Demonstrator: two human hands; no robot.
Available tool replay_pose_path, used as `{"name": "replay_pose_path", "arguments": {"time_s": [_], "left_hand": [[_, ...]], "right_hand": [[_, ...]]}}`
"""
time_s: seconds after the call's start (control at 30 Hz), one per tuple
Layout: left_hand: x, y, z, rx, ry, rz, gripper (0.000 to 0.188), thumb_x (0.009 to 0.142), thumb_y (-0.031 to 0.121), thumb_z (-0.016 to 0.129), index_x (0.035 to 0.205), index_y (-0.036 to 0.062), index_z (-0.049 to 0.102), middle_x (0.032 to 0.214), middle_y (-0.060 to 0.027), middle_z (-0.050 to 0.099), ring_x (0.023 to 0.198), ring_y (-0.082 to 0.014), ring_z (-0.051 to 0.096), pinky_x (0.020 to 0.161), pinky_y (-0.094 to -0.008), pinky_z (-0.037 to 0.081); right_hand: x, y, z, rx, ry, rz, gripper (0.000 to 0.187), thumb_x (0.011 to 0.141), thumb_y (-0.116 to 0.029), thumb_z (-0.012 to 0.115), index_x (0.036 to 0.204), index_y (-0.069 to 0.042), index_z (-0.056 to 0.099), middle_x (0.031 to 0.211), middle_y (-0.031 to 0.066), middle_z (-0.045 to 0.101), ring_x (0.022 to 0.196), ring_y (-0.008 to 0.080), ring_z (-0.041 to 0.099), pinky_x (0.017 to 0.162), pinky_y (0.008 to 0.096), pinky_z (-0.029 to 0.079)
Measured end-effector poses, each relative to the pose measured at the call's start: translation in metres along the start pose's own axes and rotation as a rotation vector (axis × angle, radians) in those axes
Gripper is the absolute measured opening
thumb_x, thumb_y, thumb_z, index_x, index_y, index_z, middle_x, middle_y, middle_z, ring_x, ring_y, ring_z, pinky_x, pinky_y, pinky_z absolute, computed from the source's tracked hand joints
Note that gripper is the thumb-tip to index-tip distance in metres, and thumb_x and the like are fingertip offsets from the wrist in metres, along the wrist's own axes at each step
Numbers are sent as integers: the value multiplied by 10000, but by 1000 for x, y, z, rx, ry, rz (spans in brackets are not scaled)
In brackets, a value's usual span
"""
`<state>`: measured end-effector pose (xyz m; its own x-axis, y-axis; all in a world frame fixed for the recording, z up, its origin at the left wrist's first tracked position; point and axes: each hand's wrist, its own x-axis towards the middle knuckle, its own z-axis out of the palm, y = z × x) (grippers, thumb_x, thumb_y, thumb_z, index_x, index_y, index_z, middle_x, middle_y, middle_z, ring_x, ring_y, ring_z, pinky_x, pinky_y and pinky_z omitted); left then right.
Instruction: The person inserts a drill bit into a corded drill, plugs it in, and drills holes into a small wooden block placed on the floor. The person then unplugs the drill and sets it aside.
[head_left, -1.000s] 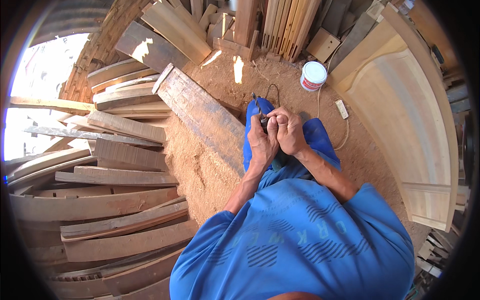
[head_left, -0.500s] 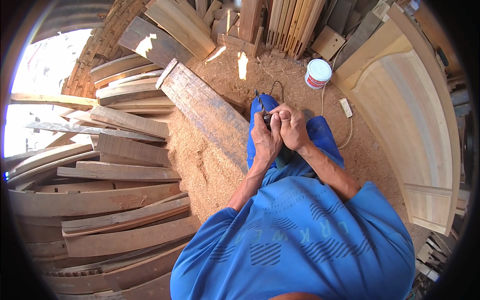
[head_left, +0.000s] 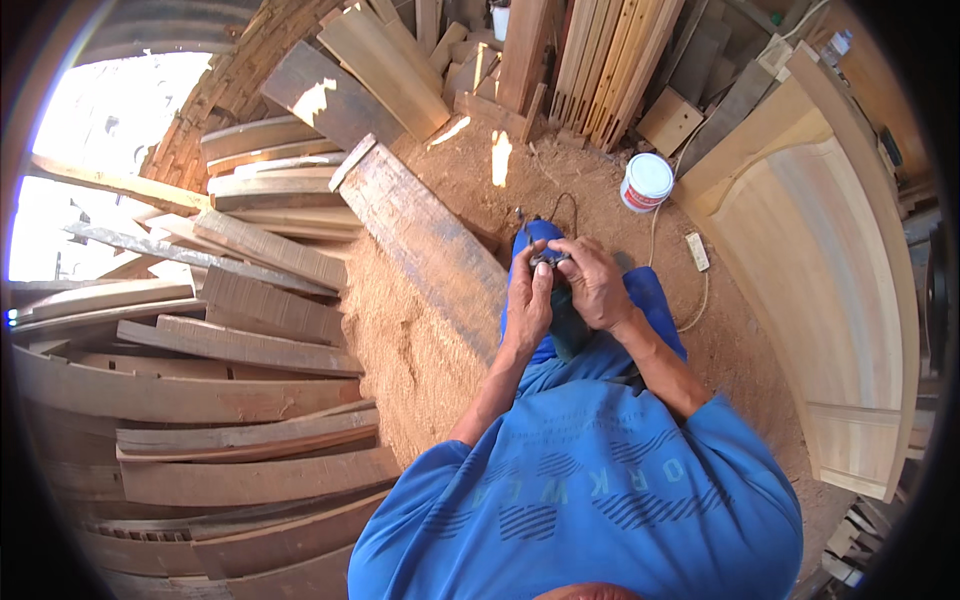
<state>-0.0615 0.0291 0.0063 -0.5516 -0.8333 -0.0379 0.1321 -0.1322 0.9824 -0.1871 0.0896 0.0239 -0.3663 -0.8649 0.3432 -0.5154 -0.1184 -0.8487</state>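
Observation:
Both of my hands are close together over my knees at a power drill (head_left: 570, 325), whose dark green body hangs between my thighs. My left hand (head_left: 529, 305) is closed around the left side of the dark chuck (head_left: 547, 260), its thumb pointing up. From the other side my right hand (head_left: 597, 286) grips at the same chuck, thumb and fingers bent; whether a small key is in it I cannot tell. Beyond the fingers a drill bit (head_left: 524, 222) points away from me, partly hidden by the left hand.
A sawdust-covered plank (head_left: 420, 240) lies slantwise at front left, beside stacked curved timbers (head_left: 250, 400). To the right are a white bucket (head_left: 648, 181), a white power strip (head_left: 697, 251) with its cord, and a large wooden panel (head_left: 830, 260). Boards (head_left: 610, 70) lean at the back.
My fingers have shifted on the chuck, the right hand opening slightly from its tight clench. The bit shows less than before. The whole view has shifted slightly.

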Motion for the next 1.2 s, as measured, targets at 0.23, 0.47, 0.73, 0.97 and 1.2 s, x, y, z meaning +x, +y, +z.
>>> {"name": "replay_pose_path", "arguments": {"time_s": [0.23, 0.47, 0.73, 0.97, 1.2], "left_hand": [[5, -15, -29, -288, -337, -108, 453, 1051, 268, 463, 1414, -3, 444, 1295, -101, 564, 1220, -182, 521, 1070, -344, 391], [7, 2, -32, -128, -299, -84, 469, 1004, 277, 604, 1353, -13, 483, 1203, -125, 632, 1112, -202, 609, 1002, -380, 469], [3, 8, -28, -123, -134, -108, 382, 1019, 235, 594, 1300, -19, 552, 1091, -56, 673, 1004, -111, 626, 921, -280, 507], [3, -4, -43, -250, -164, -192, 389, 1039, 306, 553, 1253, -12, 619, 1093, -52, 683, 1008, -111, 623, 915, -278, 506], [5, 10, -40, 43, -202, -173, 363, 1052, 246, 509, 1266, -27, 613, 1151, -92, 659, 1066, -151, 607, 953, -305, 492]], "right_hand": [[-1, -4, -19, -24, 36, -57, 152, 975, -96, 599, 1080, -31, 687, 959, 109, 690, 912, 247, 640, 842, 352, 505], [-2, -18, -32, 136, 15, 165, 177, 950, -107, 645, 1110, -38, 674, 982, 108, 673, 908, 221, 641, 829, 337, 511], [-7, -22, -24, 3, -44, 78, 189, 870, -73, 718, 1050, -43, 668, 949, 112, 667, 891, 290, 623, 793, 373, 522], [3, -24, -19, -135, -75, -173, 195, 835, -37, 714, 1026, -38, 676, 927, 92, 690, 900, 292, 608, 803, 379, 511], [9, -7, -25, -156, -70, -377, 232, 715, 30, 667, 933, -50, 655, 874, 74, 665, 885, 302, 610, 827, 401, 491]]}}
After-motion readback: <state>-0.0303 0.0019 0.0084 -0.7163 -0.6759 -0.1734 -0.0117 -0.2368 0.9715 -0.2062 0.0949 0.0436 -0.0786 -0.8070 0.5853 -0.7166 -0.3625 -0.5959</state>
